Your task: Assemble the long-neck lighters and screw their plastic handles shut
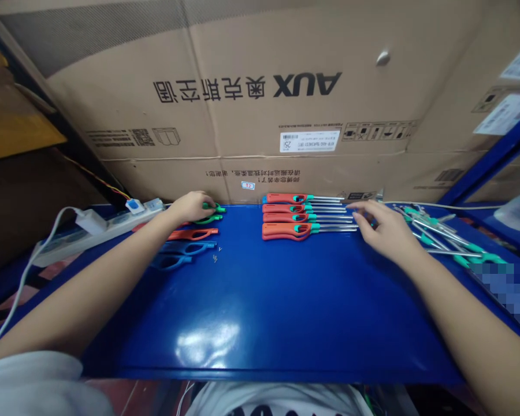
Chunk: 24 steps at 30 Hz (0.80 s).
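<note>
My left hand (194, 208) is at the back left with its fingers curled down on a green lighter handle shell (217, 208). Another green shell lies just in front of it. Nearer me are orange handle shells (199, 233) and blue handle shells (186, 248), partly behind my left forearm. Several orange lighters (286, 229) lie stacked in a row at mid-table, their metal tubes pointing right. My right hand (378, 224) is beside the tube tips, thumb and forefinger apart; whether it touches them I cannot tell.
A loose pile of metal tubes with teal trigger parts (448, 234) lies at the right. Tiny metal pieces (215, 258) sit by the blue shells. A white power strip (112, 225) with plugs and cables runs along the left. A cardboard sheet (242, 46) stands behind the blue table (277, 312).
</note>
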### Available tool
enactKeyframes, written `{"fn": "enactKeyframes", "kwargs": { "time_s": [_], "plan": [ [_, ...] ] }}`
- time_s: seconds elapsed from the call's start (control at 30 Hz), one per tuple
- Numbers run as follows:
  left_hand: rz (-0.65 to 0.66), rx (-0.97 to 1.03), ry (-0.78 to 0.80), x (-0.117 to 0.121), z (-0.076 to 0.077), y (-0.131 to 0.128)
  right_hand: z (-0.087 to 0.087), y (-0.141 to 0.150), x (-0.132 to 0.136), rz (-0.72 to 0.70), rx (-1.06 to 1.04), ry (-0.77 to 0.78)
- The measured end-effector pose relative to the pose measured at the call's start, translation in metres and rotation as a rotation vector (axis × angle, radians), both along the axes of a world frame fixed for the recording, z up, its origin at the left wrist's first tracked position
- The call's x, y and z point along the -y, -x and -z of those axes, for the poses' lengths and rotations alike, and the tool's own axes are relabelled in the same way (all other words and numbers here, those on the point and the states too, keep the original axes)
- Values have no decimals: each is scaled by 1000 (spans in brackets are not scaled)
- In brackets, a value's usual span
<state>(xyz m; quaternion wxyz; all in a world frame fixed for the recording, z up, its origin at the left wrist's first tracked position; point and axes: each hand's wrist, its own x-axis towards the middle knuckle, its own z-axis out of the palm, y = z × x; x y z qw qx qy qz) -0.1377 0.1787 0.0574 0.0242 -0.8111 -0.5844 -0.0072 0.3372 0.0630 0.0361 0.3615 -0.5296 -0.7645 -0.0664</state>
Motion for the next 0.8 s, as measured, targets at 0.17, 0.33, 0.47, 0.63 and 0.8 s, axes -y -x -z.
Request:
{"fn": "enactKeyframes", "kwargs": {
  "time_s": [0.17,0.33,0.47,0.63,0.8],
  "plan": [
    [-17,-47,47,-7,5,4,5,6,1,-68,24,31],
    [-40,-90,32,-8,-3,8,4,9,4,-78,18,50],
    [-49,-92,-109,13,-18,-7,2,12,7,-96,6,30],
    [140,-71,-222,70,-30,-61,-2,26,19,-170,-14,26],
    [592,-79,-330,143,-9,-123,-3,62,44,-461,73,35]
  ]
}}
